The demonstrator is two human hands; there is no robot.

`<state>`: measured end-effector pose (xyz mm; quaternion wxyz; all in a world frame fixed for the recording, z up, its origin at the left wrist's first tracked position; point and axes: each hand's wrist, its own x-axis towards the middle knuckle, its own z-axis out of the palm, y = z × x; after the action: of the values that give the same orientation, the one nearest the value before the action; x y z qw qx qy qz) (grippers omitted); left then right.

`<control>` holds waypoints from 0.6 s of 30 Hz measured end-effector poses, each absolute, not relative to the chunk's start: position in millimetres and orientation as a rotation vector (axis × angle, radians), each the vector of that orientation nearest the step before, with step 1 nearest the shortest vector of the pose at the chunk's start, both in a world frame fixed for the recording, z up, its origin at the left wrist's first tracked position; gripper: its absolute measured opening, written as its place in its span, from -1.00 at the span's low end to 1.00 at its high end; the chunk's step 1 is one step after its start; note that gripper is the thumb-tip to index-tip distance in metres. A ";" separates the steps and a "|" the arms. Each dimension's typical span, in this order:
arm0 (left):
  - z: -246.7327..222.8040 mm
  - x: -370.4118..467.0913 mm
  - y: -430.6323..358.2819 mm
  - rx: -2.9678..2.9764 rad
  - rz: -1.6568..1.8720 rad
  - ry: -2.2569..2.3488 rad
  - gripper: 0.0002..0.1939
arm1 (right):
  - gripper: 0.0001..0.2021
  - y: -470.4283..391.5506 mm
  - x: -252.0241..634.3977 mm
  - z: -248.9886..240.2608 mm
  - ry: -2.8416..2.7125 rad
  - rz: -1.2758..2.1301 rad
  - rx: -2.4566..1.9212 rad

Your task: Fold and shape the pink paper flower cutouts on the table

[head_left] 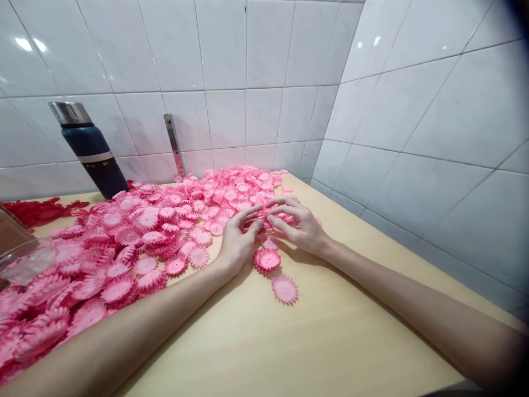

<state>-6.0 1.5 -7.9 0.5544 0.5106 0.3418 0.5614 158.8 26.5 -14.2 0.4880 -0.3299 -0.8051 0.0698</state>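
Note:
My left hand (239,238) is over the table with its thumb and fingers curled together at the tips. Facing it, my right hand (301,227) has bent fingers and its thumb close to the left fingertips. A little pink shows between the two sets of fingertips, but what they hold is too small to make out. Just below the hands lies a deep-pink stack of scalloped flower discs (266,259), with a paler disc (270,242) behind it. A single light-pink flower disc (285,289) lies flat nearer to me. Each has a small centre hole.
A large heap of pink flower discs (152,237) spreads across the left and back of the table (314,336). A dark blue bottle (97,154), red pieces (41,211) and a clear plastic container (27,262) are at left. A metal strip (174,143) leans against the tiled wall (225,118).

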 end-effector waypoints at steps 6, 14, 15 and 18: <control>-6.9 -6.6 1.0 1.266 1.305 0.796 -0.70 | -0.91 25.2 156.6 -12.8 -1.970 0.189 -0.776; -6.2 -6.6 -0.4 1.247 1.299 0.794 -0.67 | -0.92 25.7 156.3 -14.3 -1.977 0.195 -0.758; -6.3 -6.6 -0.4 1.244 1.298 0.794 -0.68 | -0.92 25.6 156.6 -14.1 -1.976 0.208 -0.756; -6.5 -6.8 -0.1 1.245 1.298 0.800 -0.68 | -0.90 25.0 157.5 -13.4 -1.974 0.234 -0.759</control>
<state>-6.8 -0.1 -6.5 0.5536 0.5269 0.3384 0.5490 157.5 25.0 -13.4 0.4852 -0.3120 -0.8111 0.0962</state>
